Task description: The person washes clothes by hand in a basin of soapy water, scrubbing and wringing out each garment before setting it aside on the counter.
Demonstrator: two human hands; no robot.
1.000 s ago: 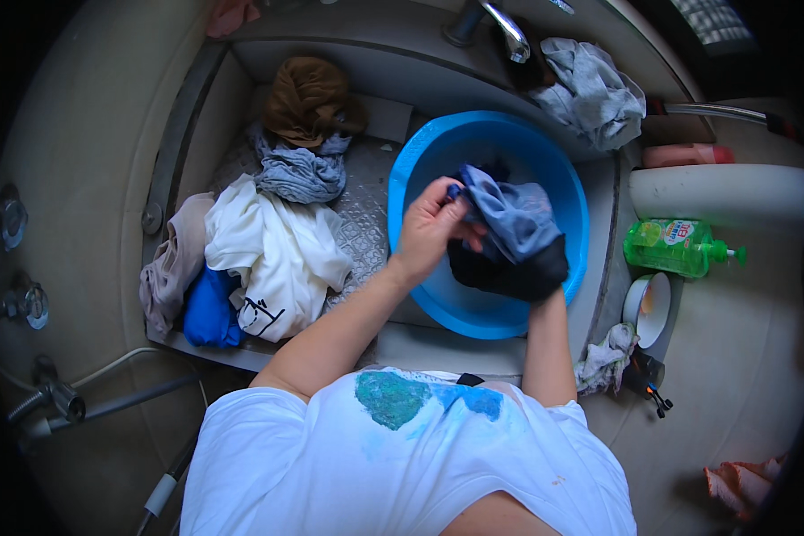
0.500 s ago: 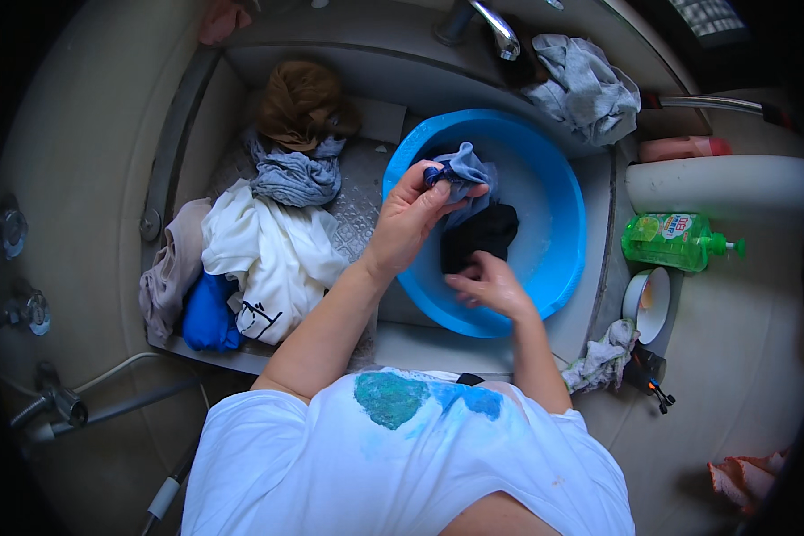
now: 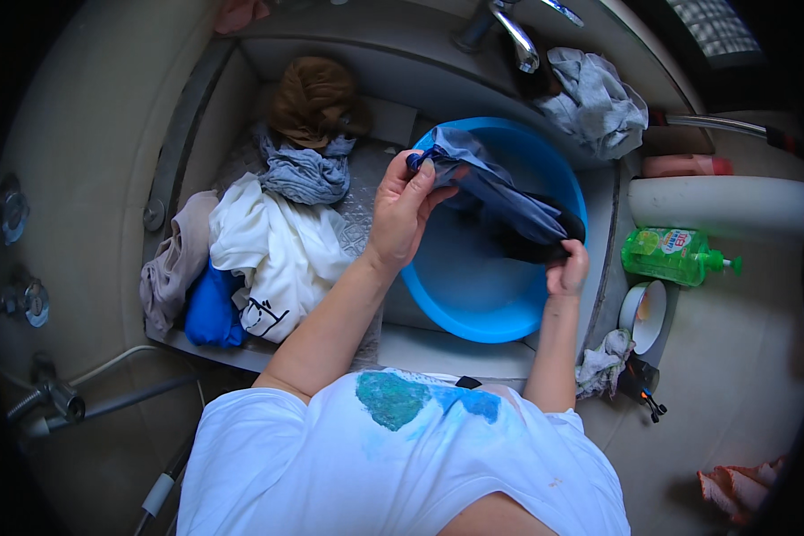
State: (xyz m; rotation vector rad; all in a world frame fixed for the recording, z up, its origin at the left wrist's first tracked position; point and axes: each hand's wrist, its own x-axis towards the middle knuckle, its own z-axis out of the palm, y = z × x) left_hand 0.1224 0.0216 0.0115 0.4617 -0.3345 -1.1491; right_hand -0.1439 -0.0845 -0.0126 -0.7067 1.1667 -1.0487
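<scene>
Head view: the left hand has its grip pinched on the gathered, dark blue end of a blue-grey cloth, thumb laid over it. To the right and a little nearer, the grip of the right hand is narrow, fingertips drawn together at the edge of a black part. Whether that black part belongs to the same piece or is a second one, I cannot tell. The cloth hangs between the hands, over the blue basin.

The step in hand looks like spreading this piece between both hands. The next move seems to call for a firm pinch at each end, even tension, and a path over the basin so drips fall inside.

The basin stands in the right part of a sink. To its left lie white, brown and bright blue clothes. Beyond the far right rim is a tap; right of the sink, a green pump bottle lies on its side.
</scene>
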